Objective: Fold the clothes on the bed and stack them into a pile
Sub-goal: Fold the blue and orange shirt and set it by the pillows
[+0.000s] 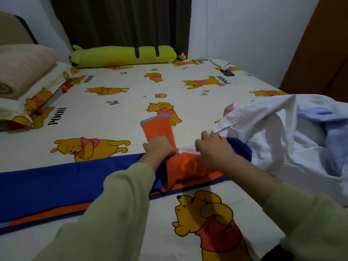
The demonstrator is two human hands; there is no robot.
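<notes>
We see a blue-and-orange garment (75, 178) lying across the bed (116, 110), 1 orange sleeve (158, 127) pointing away. Our left hand (160, 147) and right hand (212, 151) pinch its orange fabric. White shirts (282, 132) crowd its right end; a green plush (124, 55) lies beyond.

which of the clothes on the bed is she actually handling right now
The blue and orange garment; both hands rest on it, while the white shirt lies untouched in the heap.
</notes>
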